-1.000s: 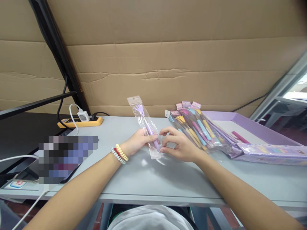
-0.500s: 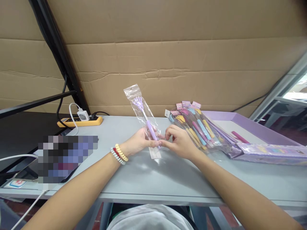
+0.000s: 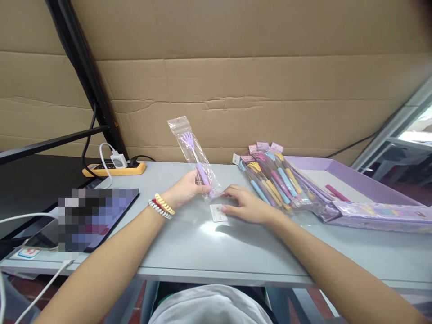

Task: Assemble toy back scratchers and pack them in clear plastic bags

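My left hand [image 3: 191, 185] is closed around the lower part of a purple hand-shaped scratcher [image 3: 201, 172] in a clear plastic bag [image 3: 179, 124], tilted with its head up and to the left. A small white label [image 3: 218, 213] lies on the table below the bag's lower end. My right hand [image 3: 243, 204] rests low at the table with fingers apart, its thumb tip at the label's right edge. Several bagged scratchers [image 3: 277, 180] in yellow, blue, pink and purple lie just beyond my right hand.
At the right is a purple open box [image 3: 378, 184] with a pink stick inside. A yellow power strip [image 3: 135, 169] with a white plug sits at the back left. A tablet [image 3: 114, 220], partly pixelated, and a phone [image 3: 43, 237] with white cables lie at the left.
My left hand has moved left and slightly up with the bagged scratcher. My right hand has come away from the bag and lowered to the white label, its fingers more spread.
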`<action>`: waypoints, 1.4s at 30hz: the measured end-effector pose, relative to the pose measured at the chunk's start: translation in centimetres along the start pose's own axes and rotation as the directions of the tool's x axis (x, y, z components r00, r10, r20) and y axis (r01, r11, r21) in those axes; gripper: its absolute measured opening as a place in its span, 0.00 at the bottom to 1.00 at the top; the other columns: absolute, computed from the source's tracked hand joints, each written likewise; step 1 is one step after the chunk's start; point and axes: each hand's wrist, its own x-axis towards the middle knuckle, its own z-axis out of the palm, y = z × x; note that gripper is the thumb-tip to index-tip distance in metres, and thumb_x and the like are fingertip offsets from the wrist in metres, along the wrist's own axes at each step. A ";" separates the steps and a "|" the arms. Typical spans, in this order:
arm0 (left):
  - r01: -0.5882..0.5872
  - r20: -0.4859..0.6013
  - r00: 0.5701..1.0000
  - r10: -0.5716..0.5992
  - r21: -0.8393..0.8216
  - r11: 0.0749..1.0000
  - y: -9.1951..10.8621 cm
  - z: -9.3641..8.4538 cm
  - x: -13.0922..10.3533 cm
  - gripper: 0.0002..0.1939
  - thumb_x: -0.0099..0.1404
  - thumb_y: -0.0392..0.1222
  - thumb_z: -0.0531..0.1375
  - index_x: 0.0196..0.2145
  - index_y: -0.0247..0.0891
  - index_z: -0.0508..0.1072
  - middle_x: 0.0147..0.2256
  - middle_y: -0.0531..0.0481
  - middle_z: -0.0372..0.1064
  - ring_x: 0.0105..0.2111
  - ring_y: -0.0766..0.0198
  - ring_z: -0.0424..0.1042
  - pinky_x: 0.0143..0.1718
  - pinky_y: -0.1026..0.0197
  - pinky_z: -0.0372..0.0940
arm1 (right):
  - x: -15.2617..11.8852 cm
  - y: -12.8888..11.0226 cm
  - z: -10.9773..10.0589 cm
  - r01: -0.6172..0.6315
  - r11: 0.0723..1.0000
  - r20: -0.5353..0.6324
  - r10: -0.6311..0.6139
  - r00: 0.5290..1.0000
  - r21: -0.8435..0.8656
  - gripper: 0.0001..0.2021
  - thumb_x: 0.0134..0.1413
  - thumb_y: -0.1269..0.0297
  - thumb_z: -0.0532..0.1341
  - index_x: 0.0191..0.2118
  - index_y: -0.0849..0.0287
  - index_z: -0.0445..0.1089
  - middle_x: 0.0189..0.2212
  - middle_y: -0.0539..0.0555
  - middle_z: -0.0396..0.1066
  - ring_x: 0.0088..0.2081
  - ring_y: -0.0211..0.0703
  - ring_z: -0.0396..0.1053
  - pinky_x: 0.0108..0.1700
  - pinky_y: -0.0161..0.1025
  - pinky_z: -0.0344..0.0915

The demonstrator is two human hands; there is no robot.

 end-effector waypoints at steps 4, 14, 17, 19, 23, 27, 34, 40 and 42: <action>0.049 -0.179 0.983 -0.044 0.029 0.998 0.2 -0.5 0.3 0.26 0.47 0.29 0.66 0.43 0.36 0.62 0.33 0.49 0.70 0.34 0.61 0.71 0.35 0.57 0.66 | 0.1 -0.4 0.4 -0.072 0.997 0.109 0.075 0.991 -0.034 0.28 0.43 0.44 0.64 0.47 0.59 0.66 0.46 0.60 0.63 0.50 0.53 0.60 0.51 0.48 0.59; -0.010 -0.298 0.951 0.081 0.232 0.973 -1.4 -1.0 1.4 0.21 0.47 0.29 0.63 0.41 0.36 0.68 0.37 0.47 0.72 0.35 0.61 0.71 0.34 0.59 0.66 | 1.3 -0.5 1.3 -0.229 0.968 0.146 0.242 0.959 -0.103 0.29 0.27 0.42 0.69 0.32 0.58 0.62 0.38 0.56 0.61 0.43 0.51 0.59 0.43 0.45 0.60; -0.024 -0.258 0.961 0.099 0.278 0.960 -2.0 -1.3 1.5 0.19 0.49 0.31 0.62 0.41 0.36 0.71 0.38 0.46 0.73 0.38 0.60 0.71 0.39 0.58 0.65 | 1.2 -0.5 1.1 -0.224 0.974 0.137 0.217 0.966 0.034 0.22 0.34 0.51 0.69 0.27 0.57 0.57 0.28 0.49 0.60 0.32 0.40 0.59 0.32 0.36 0.57; -0.023 -0.238 0.966 0.097 0.295 0.955 -2.2 -1.6 1.6 0.17 0.50 0.32 0.61 0.40 0.36 0.72 0.38 0.46 0.73 0.39 0.58 0.71 0.42 0.57 0.64 | 1.1 -0.5 1.0 -0.203 0.967 0.149 0.180 0.972 0.152 0.17 0.43 0.56 0.64 0.24 0.57 0.53 0.22 0.44 0.54 0.26 0.35 0.54 0.27 0.33 0.52; -0.023 -0.218 0.970 0.105 0.346 0.938 -2.5 -2.3 1.8 0.16 0.51 0.35 0.61 0.40 0.36 0.73 0.38 0.46 0.73 0.39 0.57 0.71 0.42 0.58 0.63 | 0.8 -0.3 0.8 -0.208 0.887 0.100 0.182 0.978 0.412 0.17 0.51 0.56 0.59 0.25 0.56 0.49 0.22 0.44 0.57 0.24 0.33 0.58 0.24 0.31 0.52; -0.040 -0.149 0.982 0.114 0.429 0.903 -2.3 -3.3 1.7 0.14 0.52 0.37 0.60 0.39 0.36 0.73 0.37 0.47 0.73 0.37 0.59 0.70 0.40 0.59 0.61 | 0.6 0.2 -0.2 -0.247 0.776 0.105 0.230 0.968 0.581 0.14 0.55 0.52 0.56 0.33 0.55 0.51 0.30 0.49 0.68 0.23 0.34 0.65 0.21 0.31 0.54; -0.014 -0.081 0.995 0.062 0.489 0.872 -1.8 -4.7 1.1 0.13 0.52 0.42 0.60 0.37 0.37 0.74 0.33 0.49 0.72 0.32 0.60 0.67 0.34 0.61 0.60 | 0.1 0.9 -1.8 -0.147 0.892 -0.082 0.200 0.976 0.427 0.19 0.52 0.47 0.57 0.24 0.59 0.66 0.13 0.45 0.56 0.16 0.32 0.52 0.19 0.34 0.49; -0.025 -0.019 0.999 0.048 0.629 0.777 -1.3 -5.0 1.0 0.16 0.56 0.43 0.54 0.41 0.36 0.72 0.37 0.48 0.71 0.36 0.59 0.68 0.38 0.59 0.62 | 0.3 2.0 -1.9 -0.280 0.858 -0.204 0.395 0.896 0.431 0.15 0.47 0.59 0.62 0.40 0.58 0.77 0.22 0.50 0.70 0.22 0.35 0.60 0.25 0.36 0.59; -0.027 -0.017 0.999 0.050 0.651 0.759 -1.1 -5.1 1.0 0.16 0.56 0.42 0.53 0.41 0.36 0.72 0.38 0.48 0.71 0.37 0.59 0.68 0.38 0.59 0.62 | 0.4 2.4 -2.1 -0.293 0.821 -0.208 0.437 0.875 0.489 0.17 0.42 0.64 0.64 0.42 0.59 0.77 0.27 0.53 0.73 0.26 0.39 0.66 0.30 0.38 0.63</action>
